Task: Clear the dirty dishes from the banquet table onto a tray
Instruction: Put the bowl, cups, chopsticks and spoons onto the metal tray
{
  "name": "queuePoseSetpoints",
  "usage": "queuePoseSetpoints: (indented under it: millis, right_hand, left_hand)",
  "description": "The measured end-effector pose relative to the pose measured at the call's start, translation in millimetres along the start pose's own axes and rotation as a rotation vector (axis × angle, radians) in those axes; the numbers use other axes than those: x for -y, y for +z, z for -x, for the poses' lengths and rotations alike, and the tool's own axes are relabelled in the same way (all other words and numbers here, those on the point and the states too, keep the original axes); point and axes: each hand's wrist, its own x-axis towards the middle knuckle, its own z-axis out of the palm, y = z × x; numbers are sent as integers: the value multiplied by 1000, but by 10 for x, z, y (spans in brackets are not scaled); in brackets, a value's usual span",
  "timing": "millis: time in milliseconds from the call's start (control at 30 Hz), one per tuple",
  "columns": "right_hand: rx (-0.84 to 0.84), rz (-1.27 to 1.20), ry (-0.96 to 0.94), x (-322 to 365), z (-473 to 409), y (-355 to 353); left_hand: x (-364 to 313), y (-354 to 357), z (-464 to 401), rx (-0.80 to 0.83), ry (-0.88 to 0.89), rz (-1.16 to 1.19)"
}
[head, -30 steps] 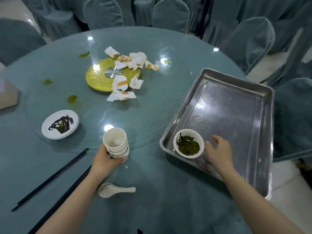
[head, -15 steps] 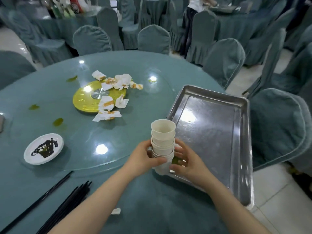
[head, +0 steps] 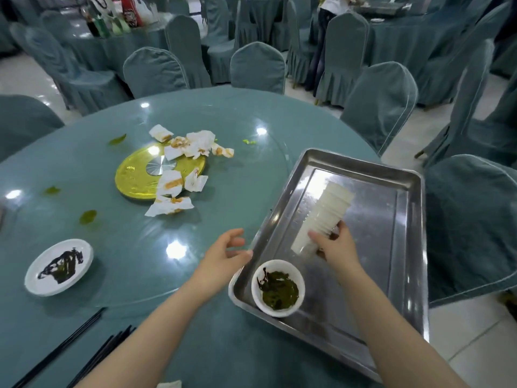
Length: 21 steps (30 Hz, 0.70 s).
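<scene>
A steel tray sits on the right side of the round table. My right hand grips the base end of a stack of white cups, which is tilted over the tray's middle with its mouth pointing away from me. A white bowl with dark green leftovers stands in the tray's near left corner. My left hand hovers with relaxed fingers beside the tray's left rim and holds nothing. A white saucer smeared with dark sauce rests on the glass turntable at the left.
Soiled napkins lie around a yellow disc at the turntable's centre, with green scraps nearby. Black chopsticks lie at the near left edge. Covered chairs ring the table; a person stands at a far table.
The cup stack passed from both hands to my right hand alone and moved right over the tray, tipping over. My left hand let go. The bowl is uncovered again.
</scene>
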Motion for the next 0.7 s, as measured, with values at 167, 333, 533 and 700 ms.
queuePoseSetpoints:
  millis: [167,333,533,700]
  right_hand:
    - [28,50,169,-181,-647,162]
    - [110,121,312,-427,-860,475]
    - [148,279,327,-539,-745,676]
    - [109,600,121,-348,-460,616]
  left_hand:
    - [148,-274,-120,-112,-97,41]
    - [286,-462,-178,-179,-166,70]
    - [523,-627,-112,-267,-240,147]
    - [782,-748,159,-292,-261,199]
